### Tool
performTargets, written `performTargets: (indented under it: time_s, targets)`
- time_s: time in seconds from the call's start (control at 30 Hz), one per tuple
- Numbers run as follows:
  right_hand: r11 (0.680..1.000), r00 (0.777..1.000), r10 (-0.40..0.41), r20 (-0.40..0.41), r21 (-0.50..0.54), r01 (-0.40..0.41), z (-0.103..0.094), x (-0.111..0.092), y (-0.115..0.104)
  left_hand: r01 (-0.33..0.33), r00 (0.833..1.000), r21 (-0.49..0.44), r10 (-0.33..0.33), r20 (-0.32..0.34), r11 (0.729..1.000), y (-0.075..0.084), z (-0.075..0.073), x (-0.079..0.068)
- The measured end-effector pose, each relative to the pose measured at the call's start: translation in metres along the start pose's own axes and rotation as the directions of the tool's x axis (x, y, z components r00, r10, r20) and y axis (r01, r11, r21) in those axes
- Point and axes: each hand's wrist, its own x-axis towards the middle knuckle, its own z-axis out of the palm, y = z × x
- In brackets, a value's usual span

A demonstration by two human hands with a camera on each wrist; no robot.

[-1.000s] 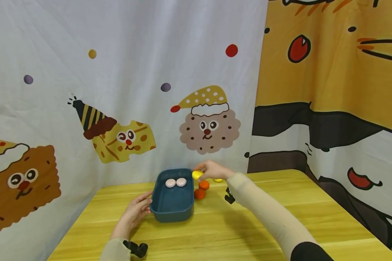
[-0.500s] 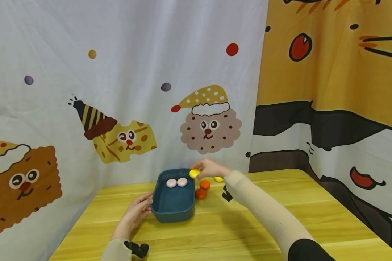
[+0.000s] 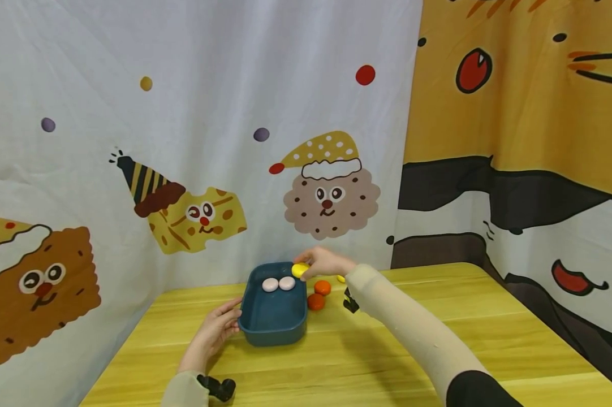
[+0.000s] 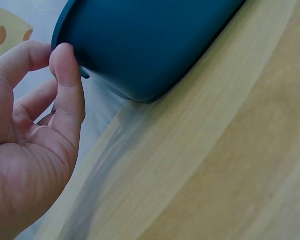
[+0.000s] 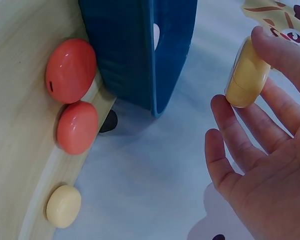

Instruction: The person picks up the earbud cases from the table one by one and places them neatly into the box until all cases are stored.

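My right hand [image 3: 327, 263] pinches a glossy yellow oval piece [image 3: 300, 270] between thumb and fingers, above the right rim of the blue bin. In the right wrist view this piece [image 5: 248, 77] shows a thin seam. Two pale pink oval pieces [image 3: 278, 284] lie side by side on the bin's floor. My left hand [image 4: 35, 135] pinches the near-left edge of the bin [image 4: 140, 45], thumb on one side and index finger on the other. Right of the bin, two orange-red oval pieces [image 5: 72, 70] lie on the table, touching or nearly so.
A second yellow piece [image 5: 64, 206] lies on the table beyond the orange ones, partly hidden by my right hand in the head view. The wooden table [image 3: 336, 362] meets a printed cloth curtain [image 3: 209, 113] at the back, close behind the bin.
My right hand has shifted slightly left with the yellow piece, from beside the bin's edge to over its rim. The left hand keeps its place on the bin. The head view has turned slightly.
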Motion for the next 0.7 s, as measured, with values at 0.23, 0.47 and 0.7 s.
performTargets:
  time_s: [0.23,0.47,0.7]
  targets:
    - [1.000,1.000,-0.006,0.009,-0.004,0.006,0.002,0.008,-0.005,-0.010,1.000,0.000,0.010,-0.010,1.000,-0.001,0.001,0.000]
    - [0.999,1.000,-0.013,0.014,0.031,0.012,0.005,0.015,-0.007,-0.010,1.000,0.012,0.010,0.005,1.000,-0.001,0.000,0.000]
    - [0.998,0.999,-0.035,0.026,0.060,0.033,0.009,0.020,-0.013,0.002,1.000,-0.003,-0.002,0.020,1.000,0.001,0.000,0.000]
